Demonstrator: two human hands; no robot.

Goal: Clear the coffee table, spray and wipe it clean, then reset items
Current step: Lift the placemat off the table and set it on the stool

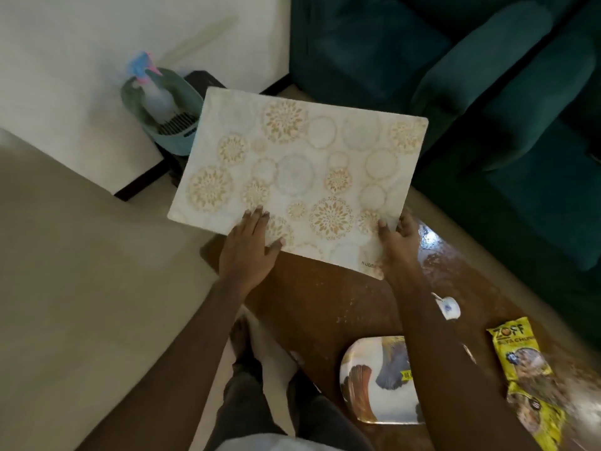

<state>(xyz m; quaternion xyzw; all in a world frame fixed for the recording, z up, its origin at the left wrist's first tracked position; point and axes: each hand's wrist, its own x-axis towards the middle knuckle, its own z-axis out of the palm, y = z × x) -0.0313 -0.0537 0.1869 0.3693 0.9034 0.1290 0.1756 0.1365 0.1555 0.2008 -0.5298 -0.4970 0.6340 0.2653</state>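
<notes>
A cream placemat point(302, 170) with gold and pale blue circle patterns is held above the far end of the brown wooden coffee table point(325, 301). My left hand point(250, 252) grips its near left edge, fingers on top. Its near right corner is pinched by my right hand point(398, 242). On the table lie a patterned plate point(367, 379), partly hidden by my right arm, a small white cup point(448, 308) and yellow snack packets point(523, 366). A spray bottle point(153, 89) with a pink and blue head stands in a teal basket point(169, 122) on the floor beyond the table.
A dark teal sofa point(487, 92) runs along the right and back. White wall panels stand at the upper left, with a dark box point(203, 80) behind the basket. Beige floor point(81, 271) spreads to the left. My legs and a foot show below the table's near edge.
</notes>
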